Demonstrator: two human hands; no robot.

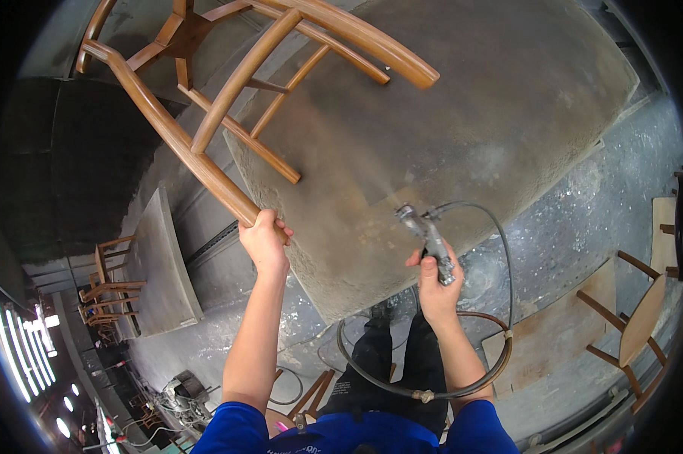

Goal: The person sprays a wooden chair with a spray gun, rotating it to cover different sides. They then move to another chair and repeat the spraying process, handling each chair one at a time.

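My left hand (264, 244) is closed around the end of one leg of a glossy brown wooden chair frame (219, 181). The frame is held up and tilted at the upper left, its crossed centre piece (184, 36) showing near the top edge. In my right hand (440, 299) is a metal spray gun (432, 240), its nozzle pointing up and left toward the frame. A faint mist hangs off the nozzle. From the gun a dark hose (510, 265) loops down past my right forearm.
Beneath the frame spreads a large stained board (477, 129) over a paint-spotted floor (576, 227). Several wooden chairs (113, 296) stand at the left beside another board (160, 272). Dark-legged furniture (644, 321) stands at the right. Machinery (184, 395) is lower left.
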